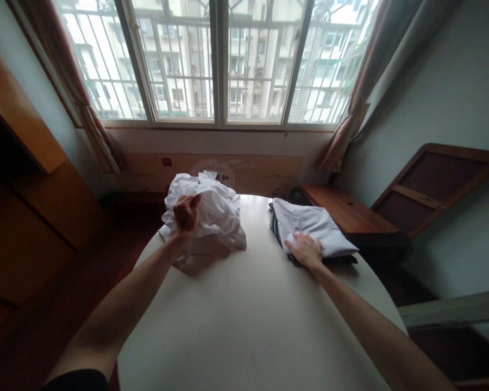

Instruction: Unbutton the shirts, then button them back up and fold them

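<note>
A crumpled heap of white cloth (pixel 215 209) rises at the far left of the white table (pixel 244 315). My left hand (pixel 186 213) is closed on it, fingers bunched and the cloth lifted a little off the tabletop. What kind of garment it is cannot be made out. On the right lies a folded white garment (pixel 318 225), flat on top of a dark striped cloth (pixel 342 260) whose edges show below and on the left. My right hand (pixel 305 248) rests on the near edge of the folded garment, palm down with fingers spread.
Beyond the table stand a long printed carton (pixel 269 168) and a barred window (pixel 220 65) with tied curtains (pixel 101 136). A brown wooden desk (pixel 350 209) is at the right, with a wooden chair back (pixel 436 184) beside it. Orange-brown cabinets (pixel 24 228) line the left.
</note>
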A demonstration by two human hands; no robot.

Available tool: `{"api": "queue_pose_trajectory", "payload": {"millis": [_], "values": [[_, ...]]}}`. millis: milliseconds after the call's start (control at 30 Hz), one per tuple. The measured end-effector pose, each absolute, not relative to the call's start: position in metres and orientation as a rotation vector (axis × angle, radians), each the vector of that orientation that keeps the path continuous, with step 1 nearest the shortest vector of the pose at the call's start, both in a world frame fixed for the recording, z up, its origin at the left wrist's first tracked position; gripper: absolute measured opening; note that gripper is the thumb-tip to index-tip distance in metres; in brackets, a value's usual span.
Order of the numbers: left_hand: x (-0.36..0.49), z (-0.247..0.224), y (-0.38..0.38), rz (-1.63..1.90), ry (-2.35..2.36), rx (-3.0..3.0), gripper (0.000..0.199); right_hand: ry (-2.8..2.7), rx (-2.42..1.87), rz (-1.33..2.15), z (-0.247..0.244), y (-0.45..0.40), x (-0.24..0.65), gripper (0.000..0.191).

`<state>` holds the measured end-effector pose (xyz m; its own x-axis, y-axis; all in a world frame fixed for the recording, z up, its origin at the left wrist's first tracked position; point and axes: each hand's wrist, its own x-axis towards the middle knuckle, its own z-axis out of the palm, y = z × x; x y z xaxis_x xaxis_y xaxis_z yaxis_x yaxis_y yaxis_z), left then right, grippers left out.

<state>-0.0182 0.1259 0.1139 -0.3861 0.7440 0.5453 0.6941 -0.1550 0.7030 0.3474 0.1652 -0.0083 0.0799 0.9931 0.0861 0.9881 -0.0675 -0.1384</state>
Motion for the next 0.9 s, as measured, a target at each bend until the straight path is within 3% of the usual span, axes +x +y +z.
{"api": "queue_pose_trajectory", "payload": {"millis": [100, 200, 333, 467, 533, 700, 800, 900], "values": [[0.009, 0.095, 0.098, 1.706, 1.711, 1.934, 0.032, -1.962, -2.148, 0.068, -0.004, 0.161, 0.34, 0.055], [0.043, 0.065, 0.057, 1.41, 1.31, 2.048, 0.031, -1.837, -1.909, 0.163, -0.001, 0.15, 0.324, 0.055], [0.079, 0.038, 0.005, 0.887, 0.874, 1.994, 0.035, -1.684, -1.406, 0.747, -0.003, 0.128, 0.281, 0.073], [0.093, 0.042, -0.03, 0.623, 0.565, 1.614, 0.04, -1.374, -1.333, 1.17, -0.002, 0.118, 0.237, 0.093], [0.095, 0.047, -0.041, 0.475, 0.444, 1.413, 0.042, -1.204, -1.375, 1.236, 0.003, 0.12, 0.222, 0.085], [0.107, 0.044, -0.059, 0.305, 0.251, 1.048, 0.044, -1.038, -1.256, 1.731, 0.017, 0.119, 0.203, 0.031], [0.111, 0.039, -0.064, 0.269, 0.163, 0.885, 0.049, -1.207, -1.227, 1.858, 0.028, 0.107, 0.218, 0.028], [0.091, 0.052, -0.051, 0.162, 0.071, 0.957, 0.067, -1.52, -1.246, 1.585, 0.05, 0.091, 0.263, 0.031]]}}
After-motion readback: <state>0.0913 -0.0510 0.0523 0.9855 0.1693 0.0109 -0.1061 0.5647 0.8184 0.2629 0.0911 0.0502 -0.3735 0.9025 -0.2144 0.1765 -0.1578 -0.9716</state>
